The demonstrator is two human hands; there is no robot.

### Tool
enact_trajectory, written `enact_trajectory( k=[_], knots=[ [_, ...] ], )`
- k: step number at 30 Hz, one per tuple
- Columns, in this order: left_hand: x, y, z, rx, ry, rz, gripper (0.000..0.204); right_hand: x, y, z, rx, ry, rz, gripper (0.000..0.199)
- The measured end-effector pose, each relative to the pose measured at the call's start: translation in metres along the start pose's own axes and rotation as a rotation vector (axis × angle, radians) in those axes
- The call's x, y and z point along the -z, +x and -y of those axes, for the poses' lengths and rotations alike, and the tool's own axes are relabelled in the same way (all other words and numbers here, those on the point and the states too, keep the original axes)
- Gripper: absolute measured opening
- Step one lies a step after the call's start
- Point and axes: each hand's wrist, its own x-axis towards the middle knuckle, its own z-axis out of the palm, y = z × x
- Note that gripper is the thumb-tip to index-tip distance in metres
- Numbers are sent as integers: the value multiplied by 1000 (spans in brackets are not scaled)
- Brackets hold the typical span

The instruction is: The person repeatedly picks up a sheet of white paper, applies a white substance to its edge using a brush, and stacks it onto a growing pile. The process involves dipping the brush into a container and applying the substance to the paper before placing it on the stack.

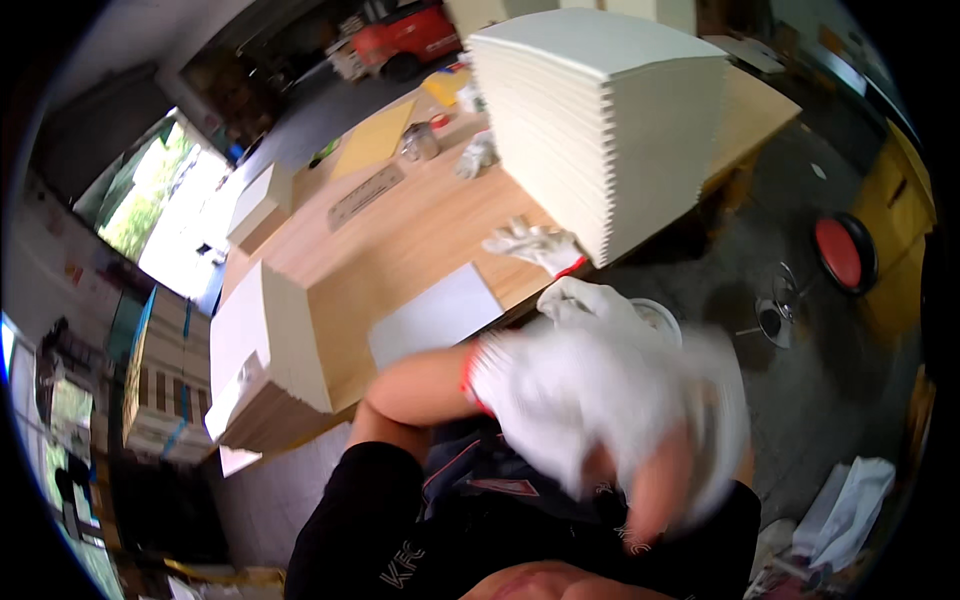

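My left hand wears a white knit glove with a red cuff and reaches across in front of my body. Beside it and partly overlapped by it, my right hand is a white, motion-smeared shape that also looks gloved. A patch of bare skin shows below the white fabric; I cannot tell which hand it belongs to. The fingers of both hands are blurred or hidden. Just beyond them, a loose white glove with a red cuff lies on the wooden table, next to a tall stack of white sheets.
A white sheet and a lower paper stack lie along the near table edge. Farther back are a perforated metal plate, a glass jar and another glove. A white bucket and a red stool stand to the right.
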Motion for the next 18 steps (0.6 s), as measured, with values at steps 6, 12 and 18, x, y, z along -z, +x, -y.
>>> enact_trajectory(
  k=[6,12,18],
  knots=[
    [165,30,52,244,1476,-492,38,17,-8,-16,-29,87,-101,33],
    [182,23,73,438,1266,-588,34,23,-11,-24,-47,102,-70,36],
    [199,27,58,369,1560,-302,35,41,-5,-6,-39,89,-87,35]
  ],
)
